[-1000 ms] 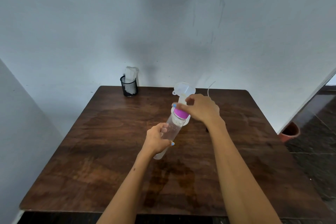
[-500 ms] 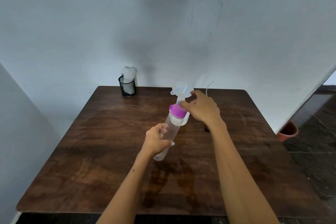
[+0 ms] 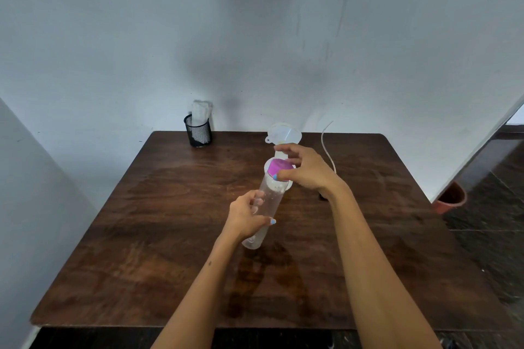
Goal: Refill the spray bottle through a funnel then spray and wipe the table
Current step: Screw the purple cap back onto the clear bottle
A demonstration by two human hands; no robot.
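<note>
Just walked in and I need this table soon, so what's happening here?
A person is holding a clear bottle tilted above the wooden table. The left hand wraps its body; the right hand has its fingers on the purple cap. Behind them a white funnel sits in another white bottle, mostly hidden. A mesh cup holding tissues stands at the far edge. Some of the tabletop looks wet.

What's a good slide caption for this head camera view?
Left hand holds a clear bottle while right hand grips its pink cap.
</note>
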